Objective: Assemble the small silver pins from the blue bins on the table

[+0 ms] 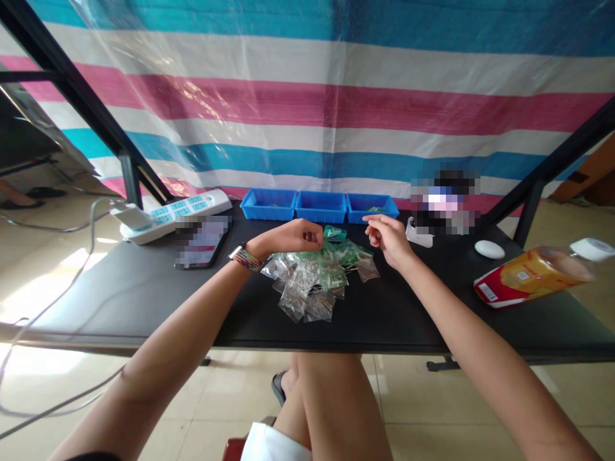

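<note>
A heap of small clear plastic bags with green parts inside lies in the middle of the black table. My left hand hovers over the far edge of the heap, fingers curled in a pinch on something I cannot make out, next to a green bag. My right hand is raised just right of the heap, fingers loosely bent and apart, with nothing seen in them. A beaded band sits on my left wrist.
Three blue bins line the table's far edge. A white power strip and a phone lie at the left. At the right are a white puck, a lying bottle and a white stand. A striped tarp hangs behind.
</note>
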A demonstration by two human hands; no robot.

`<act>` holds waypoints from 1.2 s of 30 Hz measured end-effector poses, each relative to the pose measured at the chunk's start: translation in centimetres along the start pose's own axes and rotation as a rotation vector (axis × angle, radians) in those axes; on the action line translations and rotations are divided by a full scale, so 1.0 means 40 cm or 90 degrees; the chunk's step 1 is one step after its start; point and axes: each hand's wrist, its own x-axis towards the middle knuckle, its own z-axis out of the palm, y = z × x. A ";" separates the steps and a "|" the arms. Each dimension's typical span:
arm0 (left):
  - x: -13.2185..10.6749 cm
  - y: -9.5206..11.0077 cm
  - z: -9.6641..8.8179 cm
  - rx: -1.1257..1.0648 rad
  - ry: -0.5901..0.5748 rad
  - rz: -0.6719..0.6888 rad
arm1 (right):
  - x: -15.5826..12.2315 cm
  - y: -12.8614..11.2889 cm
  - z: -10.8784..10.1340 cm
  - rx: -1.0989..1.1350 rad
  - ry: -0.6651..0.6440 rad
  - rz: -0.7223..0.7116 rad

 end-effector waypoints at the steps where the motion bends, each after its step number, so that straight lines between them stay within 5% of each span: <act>1: 0.001 -0.002 -0.001 -0.015 0.022 -0.005 | 0.000 0.000 0.001 -0.004 0.001 0.001; 5: 0.011 -0.015 0.003 -0.110 0.168 0.000 | -0.013 -0.008 0.007 -0.045 -0.034 -0.043; 9: 0.026 -0.014 0.025 -0.235 0.265 -0.006 | -0.052 -0.023 0.024 -0.255 -0.113 -0.294; 13: 0.034 0.003 0.055 -0.369 0.245 -0.021 | -0.084 -0.024 0.041 -0.488 -0.199 -0.582; 18: 0.034 0.011 0.082 -0.518 0.183 -0.037 | -0.093 -0.022 0.042 -0.534 -0.176 -0.697; 28: 0.032 0.005 0.083 -0.577 0.165 -0.049 | -0.100 -0.038 0.043 -0.491 -0.221 -0.648; 31: 0.029 -0.006 0.080 -0.425 0.166 -0.014 | -0.096 -0.025 0.049 -0.399 -0.184 -0.535; 36: 0.018 -0.005 0.077 0.035 0.283 0.142 | -0.082 -0.003 0.051 -0.176 -0.173 -0.230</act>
